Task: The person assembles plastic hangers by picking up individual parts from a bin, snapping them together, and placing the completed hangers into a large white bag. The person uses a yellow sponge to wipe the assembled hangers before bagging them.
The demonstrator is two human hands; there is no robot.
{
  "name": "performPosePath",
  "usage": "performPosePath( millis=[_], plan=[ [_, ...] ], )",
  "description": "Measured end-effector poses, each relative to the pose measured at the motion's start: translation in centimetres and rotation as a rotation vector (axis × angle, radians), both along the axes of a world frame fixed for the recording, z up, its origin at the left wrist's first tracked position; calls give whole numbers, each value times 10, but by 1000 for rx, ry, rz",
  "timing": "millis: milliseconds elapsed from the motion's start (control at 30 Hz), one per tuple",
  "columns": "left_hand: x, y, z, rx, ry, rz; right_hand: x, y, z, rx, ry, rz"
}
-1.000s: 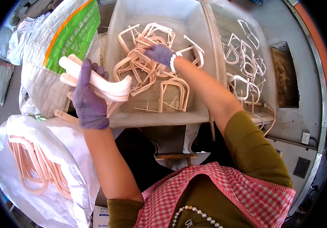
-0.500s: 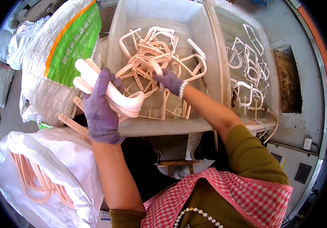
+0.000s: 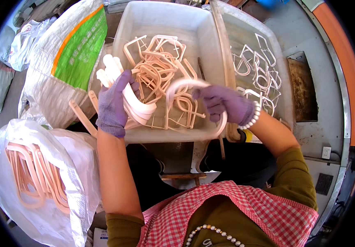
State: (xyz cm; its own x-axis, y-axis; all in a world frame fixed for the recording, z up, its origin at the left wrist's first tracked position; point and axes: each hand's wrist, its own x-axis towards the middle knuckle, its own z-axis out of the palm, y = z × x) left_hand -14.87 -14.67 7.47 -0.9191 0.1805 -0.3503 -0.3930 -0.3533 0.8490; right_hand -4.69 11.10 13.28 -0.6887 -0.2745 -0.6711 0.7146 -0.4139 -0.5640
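Note:
My left hand (image 3: pixel 113 107), in a purple knit glove, is closed around a stack of pale pink U-shaped plastic pieces (image 3: pixel 139 109). Their straight ends stick up past my thumb and their bends hang to the right. In my right hand (image 3: pixel 230 106), also gloved, is a single curved plastic piece (image 3: pixel 185 83), blurred by motion, above the front right of a whitish tub (image 3: pixel 167 135). Inside that tub lies a tangled heap of similar pink pieces (image 3: pixel 156 68), some with thin rods still attached.
Right of a wooden board (image 3: pixel 223 49) is a second tub with whiter looped pieces (image 3: pixel 262 74). At lower left, an open white bag (image 3: pixel 78 173) holds several pink pieces (image 3: pixel 35 173). A woven sack (image 3: pixel 47 92) with a green panel leans beside the tub.
My right hand has drawn a curved piece out of the heap and moved right and toward me. My left hand keeps its stack in nearly the same place. The whole view has shifted slightly.

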Motion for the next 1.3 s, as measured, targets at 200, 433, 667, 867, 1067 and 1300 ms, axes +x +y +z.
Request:
performPosePath(
  millis=[200, 433, 667, 867, 1067, 1300],
  plan=[
    [4, 3, -5, 272, -142, -155, 15, -17, 39, 688, 1029, 327],
    [11, 1, 10, 559, -177, -273, 11, -13, -15, 949, 1316, 829],
    [16, -4, 2, 724, 48, -431, 3, -17, -21, 906, 1293, 904],
    [20, -2, 16, 578, 41, -278, -21, -1, 4, 660, 982, 909],
    [30, 8, 22, 485, 83, -414, -87, -18, -48, 1185, 1229, 17],
    [37, 15, 22, 354, 55, -554, -112, -58, -86, 835, 1079, -123]
  ],
)
